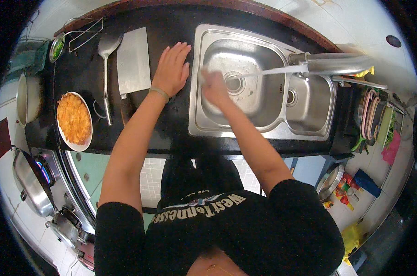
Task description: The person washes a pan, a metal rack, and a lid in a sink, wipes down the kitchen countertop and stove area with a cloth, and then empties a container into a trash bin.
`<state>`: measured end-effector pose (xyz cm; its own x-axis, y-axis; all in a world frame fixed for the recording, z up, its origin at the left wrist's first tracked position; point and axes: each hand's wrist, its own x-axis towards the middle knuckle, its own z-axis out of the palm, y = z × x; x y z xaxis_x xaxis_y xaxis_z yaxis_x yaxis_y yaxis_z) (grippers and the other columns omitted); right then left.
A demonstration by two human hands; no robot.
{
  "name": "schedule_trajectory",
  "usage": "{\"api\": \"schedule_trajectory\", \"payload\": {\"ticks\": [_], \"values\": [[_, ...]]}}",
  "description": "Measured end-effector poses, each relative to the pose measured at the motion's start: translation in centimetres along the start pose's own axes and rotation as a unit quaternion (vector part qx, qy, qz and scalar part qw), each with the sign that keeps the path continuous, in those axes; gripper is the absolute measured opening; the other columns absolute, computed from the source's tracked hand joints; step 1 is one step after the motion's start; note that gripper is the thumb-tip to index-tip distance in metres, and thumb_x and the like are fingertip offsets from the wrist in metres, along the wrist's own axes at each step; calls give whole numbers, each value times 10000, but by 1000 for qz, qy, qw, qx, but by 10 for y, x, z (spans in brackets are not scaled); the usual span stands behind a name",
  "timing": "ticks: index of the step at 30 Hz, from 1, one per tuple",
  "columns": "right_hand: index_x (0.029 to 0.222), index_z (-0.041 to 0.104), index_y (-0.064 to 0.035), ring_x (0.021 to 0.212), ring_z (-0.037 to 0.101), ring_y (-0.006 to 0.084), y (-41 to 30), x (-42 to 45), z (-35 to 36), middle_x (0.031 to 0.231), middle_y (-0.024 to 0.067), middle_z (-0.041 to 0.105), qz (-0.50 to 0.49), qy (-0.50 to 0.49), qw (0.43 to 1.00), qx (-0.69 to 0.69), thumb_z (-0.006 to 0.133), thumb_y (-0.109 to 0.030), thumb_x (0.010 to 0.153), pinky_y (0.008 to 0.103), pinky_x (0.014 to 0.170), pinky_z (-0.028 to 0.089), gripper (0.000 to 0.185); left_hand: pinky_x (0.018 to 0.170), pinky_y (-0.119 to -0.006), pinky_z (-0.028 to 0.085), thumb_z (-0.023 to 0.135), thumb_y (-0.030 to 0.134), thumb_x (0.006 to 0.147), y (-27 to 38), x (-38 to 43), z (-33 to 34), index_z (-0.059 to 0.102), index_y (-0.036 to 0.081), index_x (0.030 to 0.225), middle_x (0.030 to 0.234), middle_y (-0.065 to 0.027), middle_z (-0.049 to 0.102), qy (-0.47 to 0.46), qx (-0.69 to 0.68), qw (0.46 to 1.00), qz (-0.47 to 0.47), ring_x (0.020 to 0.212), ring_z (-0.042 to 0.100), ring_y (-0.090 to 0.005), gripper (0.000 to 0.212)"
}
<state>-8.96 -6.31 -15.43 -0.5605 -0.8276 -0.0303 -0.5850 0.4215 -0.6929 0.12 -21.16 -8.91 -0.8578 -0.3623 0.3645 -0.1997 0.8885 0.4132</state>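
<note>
My left hand (170, 70) rests on the black countertop (174, 120), its fingers slightly spread, between a cleaver (134, 62) and the stainless steel sink (249, 114). Over the left part of the large basin is my right hand (213, 84), blurred; whether it holds something pale at its fingertips cannot be told. Water runs from the faucet (339, 65) in a slanting stream towards the drain (234, 83). A metal spatula (106, 69) lies left of the cleaver. Further left, an oval white plate carries orange-yellow cooked food (74, 119).
A small dish of chopped greens (57, 47) and a wire rack (87, 34) are at the back left. A wok (32, 183) stands by a lit gas burner (43, 170). Plates (368, 114) fill a rack at the right. A pot (29, 100) stands far left.
</note>
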Motion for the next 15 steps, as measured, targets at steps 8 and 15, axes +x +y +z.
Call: {"api": "schedule_trajectory", "payload": {"ticks": [8,15], "values": [[888,649,-152,877,489,289,-3,-116,-70,868,117,503,-50,-178,978,-93,571,-6,616,382,723,410,319,916,-405,371,485,-73,739,63,-93,-40,502,11,1093,1110,-175,520,35,-147,988,-18,1032,487,-354,364],[976,622,-59,968,496,192,51,-152,-137,963,72,535,136,-18,962,237,538,28,661,269,875,360,337,1039,-491,105,549,194,789,103,-187,-11,225,-101,1284,1354,-310,168,-96,127,929,-335,1265,149,-444,660]]}}
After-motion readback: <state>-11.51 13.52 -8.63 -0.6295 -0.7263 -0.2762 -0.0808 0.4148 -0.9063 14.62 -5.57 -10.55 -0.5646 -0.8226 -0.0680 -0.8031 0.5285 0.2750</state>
